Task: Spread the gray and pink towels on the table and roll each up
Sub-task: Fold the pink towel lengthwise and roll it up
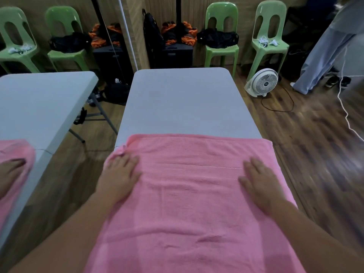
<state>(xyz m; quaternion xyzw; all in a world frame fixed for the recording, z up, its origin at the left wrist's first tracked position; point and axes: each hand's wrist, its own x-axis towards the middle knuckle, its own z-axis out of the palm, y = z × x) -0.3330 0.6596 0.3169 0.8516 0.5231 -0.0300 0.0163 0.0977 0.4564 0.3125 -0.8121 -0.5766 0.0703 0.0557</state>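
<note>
A pink towel lies spread flat over the near half of the grey table, reaching both side edges. My left hand rests palm down on the towel near its left edge, fingers apart. My right hand lies flat on the towel near the right edge, fingers apart. Neither hand grips the cloth. The towel's far left corner is slightly bunched just beyond my left fingers. No gray towel is in view.
A wall mirror at left reflects the table and towel. Green chairs with black bags stand along the back wall. A white floor fan and cables lie on the wooden floor at right, where a person stands.
</note>
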